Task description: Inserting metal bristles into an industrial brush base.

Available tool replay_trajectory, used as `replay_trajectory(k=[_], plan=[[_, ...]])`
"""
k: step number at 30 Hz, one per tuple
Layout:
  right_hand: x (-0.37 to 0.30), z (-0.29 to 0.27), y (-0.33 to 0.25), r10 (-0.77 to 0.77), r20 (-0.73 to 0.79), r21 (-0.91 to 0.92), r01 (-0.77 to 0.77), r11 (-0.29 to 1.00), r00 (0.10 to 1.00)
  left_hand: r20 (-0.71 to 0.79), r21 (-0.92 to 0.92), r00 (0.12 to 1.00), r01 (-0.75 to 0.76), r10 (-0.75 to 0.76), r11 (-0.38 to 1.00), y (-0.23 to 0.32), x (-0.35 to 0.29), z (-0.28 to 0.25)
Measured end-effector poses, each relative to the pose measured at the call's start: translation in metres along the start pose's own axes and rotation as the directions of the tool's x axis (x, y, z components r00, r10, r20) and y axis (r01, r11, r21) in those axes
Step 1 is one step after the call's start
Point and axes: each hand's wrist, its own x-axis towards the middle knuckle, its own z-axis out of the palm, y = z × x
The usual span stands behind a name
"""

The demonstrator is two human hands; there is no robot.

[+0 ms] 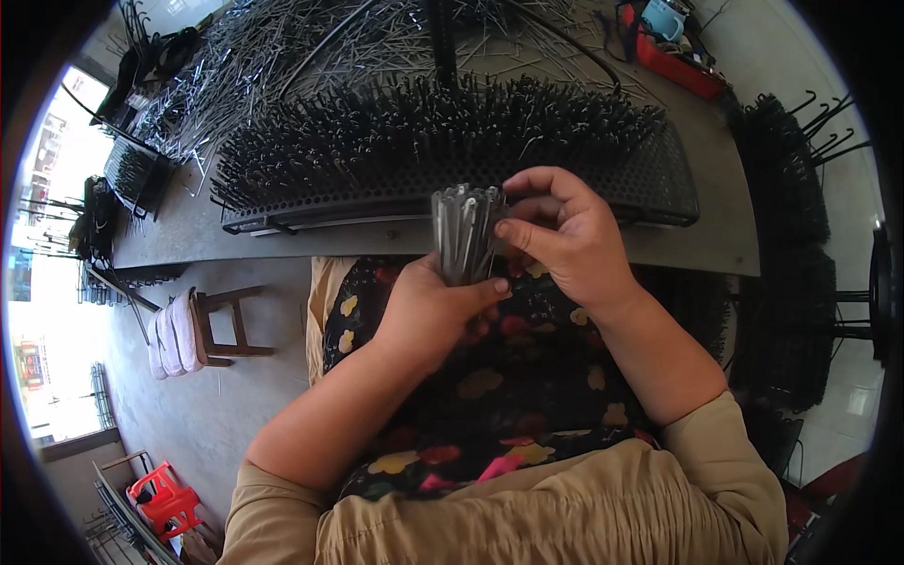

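Observation:
Upright in front of me is a bundle of thin grey metal rods (461, 231), with my left hand (419, 311) closed around its lower part. The thumb of that hand crosses the front of the bundle. My right hand (570, 235) is at the bundle's upper right side, fingers curved and apart from the thumb. Its thumb and index tips are close to the rod ends; whether they touch is hard to tell. Just beyond both hands stands a perforated metal rack (377, 209), densely filled with dark hooked rods (377, 132).
Loose metal rods (254, 56) lie heaped on the far part of the table (720, 207). A red tray (673, 64) with a light blue cup (664, 19) is at far right. More dark hooked racks (782, 169) hang at right. A wooden stool (221, 325) stands left.

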Motion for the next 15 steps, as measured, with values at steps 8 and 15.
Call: replay_trajectory(k=[8, 15], plan=[[0.004, -0.007, 0.008, 0.016, -0.030, 0.157, -0.011, 0.988, 0.999, 0.149, -0.097, 0.988, -0.026, 0.041, 0.995, -0.018, 0.005, -0.014], [0.042, -0.029, -0.009, -0.844, -0.125, -0.563, 0.663, 0.493, 0.521, -0.057, -0.113, 0.998, 0.011, -0.018, 0.994, -0.017, 0.012, -0.021]])
